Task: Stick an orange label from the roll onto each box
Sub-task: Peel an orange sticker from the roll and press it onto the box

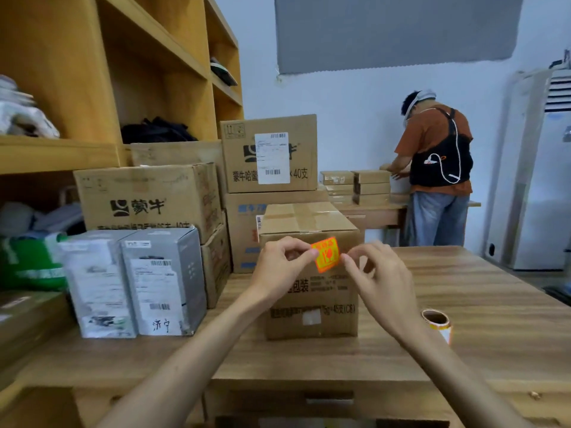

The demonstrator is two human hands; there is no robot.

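So you've got the orange label (326, 254) stretched between both hands, right up against the top of the front face of the cardboard box (312, 304), just under its upper edge. Your left hand (284, 267) pinches the label's left edge between thumb and forefinger; your right hand (380, 282) pinches the right edge the same way, other fingers loosely curled behind. I reckon holding it by two opposite edges is what keeps it taut and flat so it doesn't fold onto itself; it also lets you line it up before committing.

The printed side faces you, so the sticky side should be facing the cardboard. The picture is soft there, so I can't tell if it's touching the box or just hovering in front of it.

Orientation: it's close to square, so there's not much of a long axis, maybe a touch taller than wide. It sits a bit crooked, top edge rising toward your right; the symbol on it reads roughly upright. I'd level it against the box's top edge before pressing.

The box stands square-on to you near the front of the wooden table (463, 288), which makes that face easy to reach. The roll (437, 322) lies on the table just right of the box, near your right forearm, handy for the next peel; the two grey boxes (163, 279) stand left of it.
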